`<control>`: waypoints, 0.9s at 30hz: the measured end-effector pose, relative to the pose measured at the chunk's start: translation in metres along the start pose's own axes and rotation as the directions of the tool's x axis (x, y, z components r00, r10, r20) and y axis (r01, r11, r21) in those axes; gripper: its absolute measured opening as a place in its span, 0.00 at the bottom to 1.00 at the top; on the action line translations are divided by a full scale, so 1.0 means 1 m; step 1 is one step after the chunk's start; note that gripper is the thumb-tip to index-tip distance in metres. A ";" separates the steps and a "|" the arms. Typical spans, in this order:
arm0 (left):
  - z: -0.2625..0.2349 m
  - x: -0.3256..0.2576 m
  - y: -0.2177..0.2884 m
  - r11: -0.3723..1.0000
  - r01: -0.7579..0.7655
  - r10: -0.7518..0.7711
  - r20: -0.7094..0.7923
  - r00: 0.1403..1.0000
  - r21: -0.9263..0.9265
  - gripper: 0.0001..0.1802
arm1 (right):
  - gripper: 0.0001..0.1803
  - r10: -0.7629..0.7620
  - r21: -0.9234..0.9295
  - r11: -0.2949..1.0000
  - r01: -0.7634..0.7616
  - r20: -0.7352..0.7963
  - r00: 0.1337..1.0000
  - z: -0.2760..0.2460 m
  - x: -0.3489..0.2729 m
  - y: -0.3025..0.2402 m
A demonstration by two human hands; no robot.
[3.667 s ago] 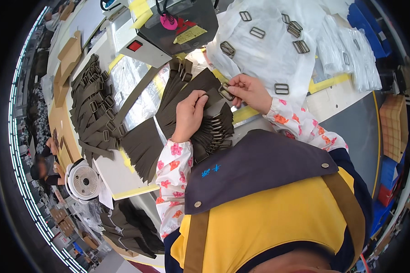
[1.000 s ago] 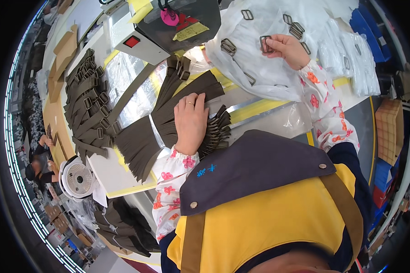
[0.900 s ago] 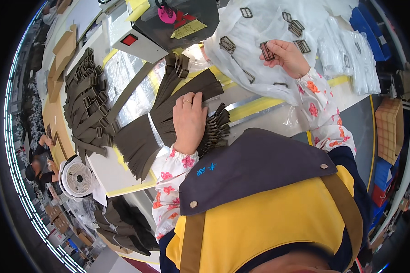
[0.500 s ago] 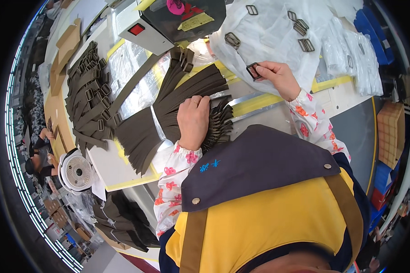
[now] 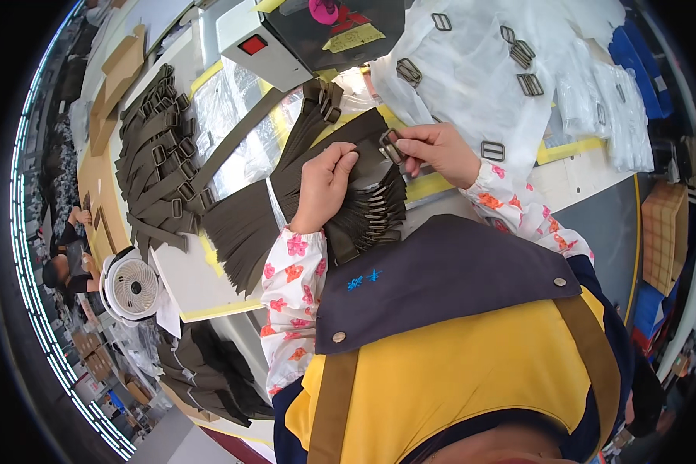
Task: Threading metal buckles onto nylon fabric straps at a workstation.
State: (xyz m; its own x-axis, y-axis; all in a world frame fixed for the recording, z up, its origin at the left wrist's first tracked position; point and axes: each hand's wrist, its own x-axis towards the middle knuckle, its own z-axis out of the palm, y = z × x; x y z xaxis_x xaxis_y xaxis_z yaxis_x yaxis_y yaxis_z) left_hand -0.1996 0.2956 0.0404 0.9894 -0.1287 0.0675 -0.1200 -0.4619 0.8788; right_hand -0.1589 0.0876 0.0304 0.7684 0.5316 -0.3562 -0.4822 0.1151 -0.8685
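My right hand [image 5: 441, 153] pinches a dark slide buckle [image 5: 392, 145] between thumb and fingers, above the fanned straps. The left hand [image 5: 322, 185] is closed, thumb against fingers, at a dark olive webbing strap [image 5: 370, 164] that spans toward the buckle. Whether the strap passes through the buckle is too small to tell. Beneath both hands lies a bundle of olive webbing straps [image 5: 243, 224], crossed by a pale band [image 5: 275, 203]. Its folded ends [image 5: 379, 207] fan out near my apron.
Straps with buckles [image 5: 162, 155] are heaped at left. Loose slide buckles [image 5: 493, 151] lie on white plastic sheeting [image 5: 464, 69] at right. A grey machine with a red switch [image 5: 252, 45] stands ahead. A white fan [image 5: 134, 288] sits at the left edge. Another person [image 5: 71, 255] works far left.
My right hand has brought the buckle left and nearer to the left hand. The left hand has risen from lying on the straps to a pinch. The view has shifted slightly.
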 end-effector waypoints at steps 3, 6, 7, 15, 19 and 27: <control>0.003 -0.004 -0.003 0.998 -0.061 0.061 -0.018 0.998 0.011 0.06 | 0.12 -0.043 -0.111 0.993 0.044 0.013 0.999 0.023 0.013 0.000; 0.009 -0.009 -0.008 0.997 -0.072 0.074 -0.112 0.991 0.023 0.05 | 0.11 -0.051 -0.243 0.968 0.066 0.070 0.996 0.033 0.023 0.012; 0.011 -0.010 -0.009 0.999 -0.041 0.047 -0.192 0.980 0.034 0.05 | 0.10 -0.045 -0.307 0.949 0.074 0.102 0.994 0.036 0.024 0.012; -0.005 -0.010 0.006 0.939 -0.241 0.282 -0.149 0.948 0.246 0.08 | 0.07 -0.187 -0.434 0.869 0.235 0.151 0.971 0.040 0.030 0.008; -0.012 -0.014 0.014 0.907 -0.306 0.332 -0.047 0.942 0.289 0.04 | 0.07 -0.371 -0.569 0.700 0.432 0.228 0.900 0.038 0.047 0.022; -0.023 -0.031 -0.002 0.942 0.003 0.012 -0.043 0.999 0.336 0.06 | 0.09 0.064 -0.268 0.963 -0.016 0.170 0.983 0.052 0.053 0.035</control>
State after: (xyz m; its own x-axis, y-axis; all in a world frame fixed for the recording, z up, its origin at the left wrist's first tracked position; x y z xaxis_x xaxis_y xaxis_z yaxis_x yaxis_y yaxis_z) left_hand -0.2278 0.3202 0.0477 0.9905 -0.0964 0.0978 -0.1371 -0.7304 0.6691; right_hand -0.1570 0.1629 -0.0009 0.6530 0.6731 -0.3471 -0.3641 -0.1229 -0.9232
